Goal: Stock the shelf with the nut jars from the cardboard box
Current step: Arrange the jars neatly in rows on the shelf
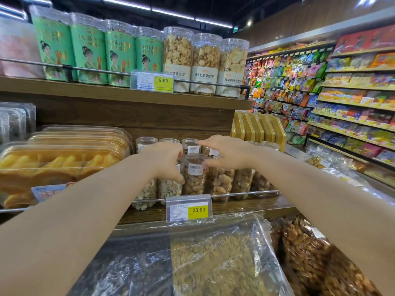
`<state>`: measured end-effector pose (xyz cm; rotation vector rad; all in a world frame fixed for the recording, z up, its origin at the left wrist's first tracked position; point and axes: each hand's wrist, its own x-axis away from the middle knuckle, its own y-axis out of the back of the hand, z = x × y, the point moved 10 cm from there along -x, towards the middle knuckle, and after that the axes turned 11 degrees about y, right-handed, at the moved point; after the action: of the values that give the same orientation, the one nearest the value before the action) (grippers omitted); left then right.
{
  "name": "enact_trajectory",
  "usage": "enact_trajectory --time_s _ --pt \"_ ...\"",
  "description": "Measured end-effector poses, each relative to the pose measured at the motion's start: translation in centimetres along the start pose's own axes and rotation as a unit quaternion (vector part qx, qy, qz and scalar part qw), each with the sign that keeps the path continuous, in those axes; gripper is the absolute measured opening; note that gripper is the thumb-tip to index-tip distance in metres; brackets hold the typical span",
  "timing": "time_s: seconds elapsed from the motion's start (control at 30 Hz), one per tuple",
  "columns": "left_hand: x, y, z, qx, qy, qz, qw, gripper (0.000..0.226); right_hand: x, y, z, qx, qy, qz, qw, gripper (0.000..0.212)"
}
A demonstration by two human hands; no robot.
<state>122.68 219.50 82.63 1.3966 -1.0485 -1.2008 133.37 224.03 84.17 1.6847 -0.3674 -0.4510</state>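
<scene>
– where's your left hand?
– i've got my left hand (166, 161) curled over the top of a jar of pale kernels (168, 189), grasping it. the jar is in the front row of the wooden shelf (245, 207), just behind the front rail (241, 194).
– and the right?
– my right hand (226, 154) is released, fingers spread over the lid of a jar of larger brown nuts (221, 182). the thumb touches the peanut jar (194, 178), which stands between my hands.
– whereabouts on the shelf?
– near the middle of its front edge, right above the 23.80 price tag (189, 210). more jars stand behind.
</scene>
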Motion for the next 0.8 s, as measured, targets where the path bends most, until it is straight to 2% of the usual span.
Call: enact_trajectory --time_s 0.13,0.23,0.37,0.57,0.8 --pt "-0.3 0.9 -1.4 0.025 -0.019 -0.041 0.999 0.068 2.3 0.0 -2.6 -0.008 -0.031 0.028 0.999 0.060" --pt "-0.5 -0.1 -3.5 0.008 -0.060 -0.010 0.998 0.067 3.3 -0.8 -3.6 -0.006 -0.030 0.063 0.998 0.066" --pt "-1.0 -1.0 -4.5 -0.001 -0.061 0.014 0.998 0.051 3.2 -1.9 -3.8 0.042 -0.021 0.085 0.995 0.069" --pt "-1.5 -0.6 -4.5 0.002 -0.057 -0.007 0.998 0.046 2.8 -2.5 -3.8 0.003 -0.038 0.048 0.998 0.065" --pt "-2.1 -0.8 -4.6 -0.025 -0.068 0.002 0.997 0.048 2.3 -1.7 -2.7 0.078 -0.038 0.022 0.996 0.062"
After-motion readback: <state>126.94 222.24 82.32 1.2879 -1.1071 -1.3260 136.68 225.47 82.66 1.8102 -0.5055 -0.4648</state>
